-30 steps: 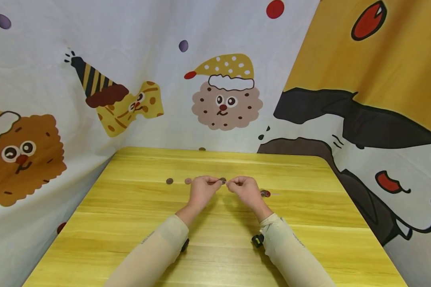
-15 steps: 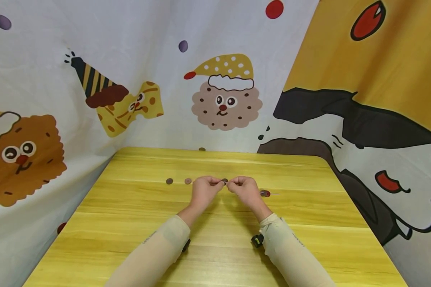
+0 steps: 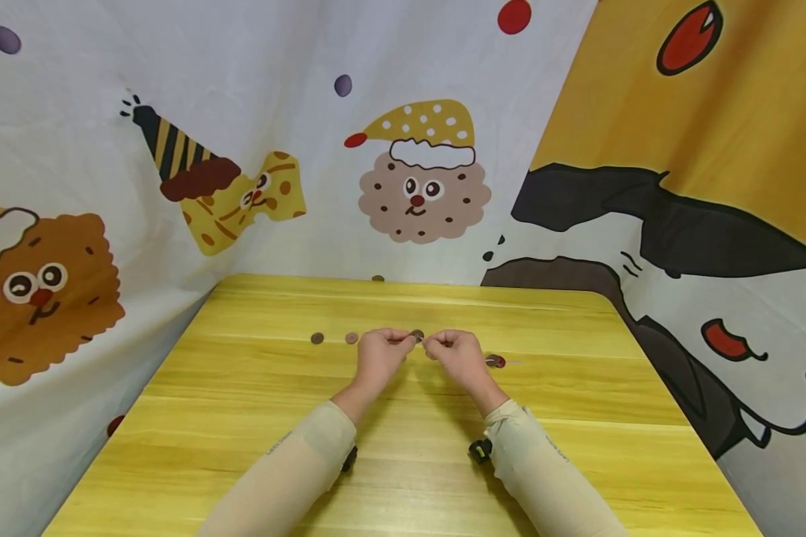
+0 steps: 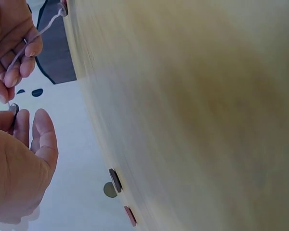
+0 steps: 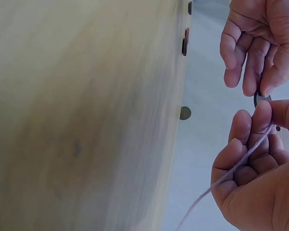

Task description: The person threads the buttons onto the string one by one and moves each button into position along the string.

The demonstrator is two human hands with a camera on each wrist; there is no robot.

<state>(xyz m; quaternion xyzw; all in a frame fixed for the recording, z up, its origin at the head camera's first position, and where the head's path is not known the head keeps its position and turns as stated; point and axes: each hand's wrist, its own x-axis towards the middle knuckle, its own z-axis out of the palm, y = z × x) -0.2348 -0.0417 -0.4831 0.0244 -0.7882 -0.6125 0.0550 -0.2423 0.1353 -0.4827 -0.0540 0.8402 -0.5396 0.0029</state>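
In the head view my left hand [image 3: 378,358] pinches a dark round button [image 3: 418,336] between thumb and forefinger, above the far part of the table. Close on its right, my right hand [image 3: 461,358] pinches a thin pale string [image 5: 241,162] near its end. The right wrist view has the string crossing the palm and hanging down from it. Fingertips of both hands meet around the button's edge, so whether the string passes through a hole cannot be told. In the left wrist view the string runs to discs [image 4: 63,8] on the table.
On the wooden table [image 3: 403,447], a dark disc [image 3: 317,338] and a reddish disc [image 3: 351,338] lie left of the hands. To the right, a brown and a red disc [image 3: 500,362] overlap, with string beside them. A printed cloth [image 3: 295,253] hangs behind the table.
Half a second ago the left fingers and button were slightly further right, against the right fingertips. Now they are back left, and more of the button shows. The right hand has barely moved.
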